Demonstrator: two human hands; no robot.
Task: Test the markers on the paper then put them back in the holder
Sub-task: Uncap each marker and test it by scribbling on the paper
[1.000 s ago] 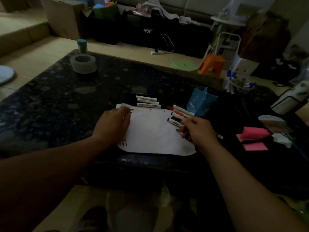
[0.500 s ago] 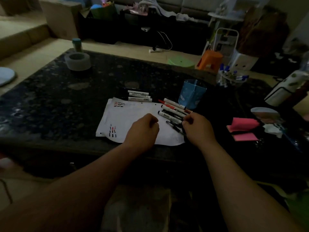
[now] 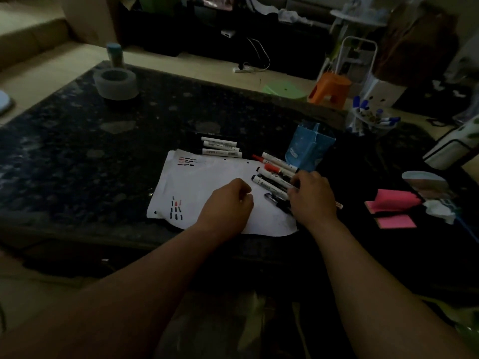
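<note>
**Paper** [image 3: 215, 177]: one sheet, lying flat on the dark stone worktop [image 3: 77, 151] close to its near edge, within easy reach of both hands. It carries two clusters of short test strokes, black and red, one at the far-left corner and one at the near-left.

**Markers, row** [image 3: 221, 145]: three white barrels with dark caps. They lie side by side on the worktop just beyond the paper's far edge, probably set apart as a sorted lot.

**Markers, cluster** [image 3: 272, 172]: four white barrels are countable, two red-capped and two black-capped. They fan across the paper's right edge with their far ends at the foot of the holder. One dark pen [image 3: 274, 200] lies nearest the person. The hand may hide more.

**Holder** [image 3: 308, 149]: one blue cup, upright, just beyond the cluster. No marker shows above its rim, so the returning looks not yet begun.

**Left hand** [image 3: 228, 203]: curled into a fist and resting on the paper — likely steadying the sheet. Nothing shows in it.

**Right hand** [image 3: 312, 195]: set apart from the left, laid over the cluster's near ends with its fingers bent down onto the barrels. Whether it already pinches one cannot be told.

**Other:** one tape roll [image 3: 115, 82] at the far left, two pink note pads [image 3: 394, 203] at the right.
</note>
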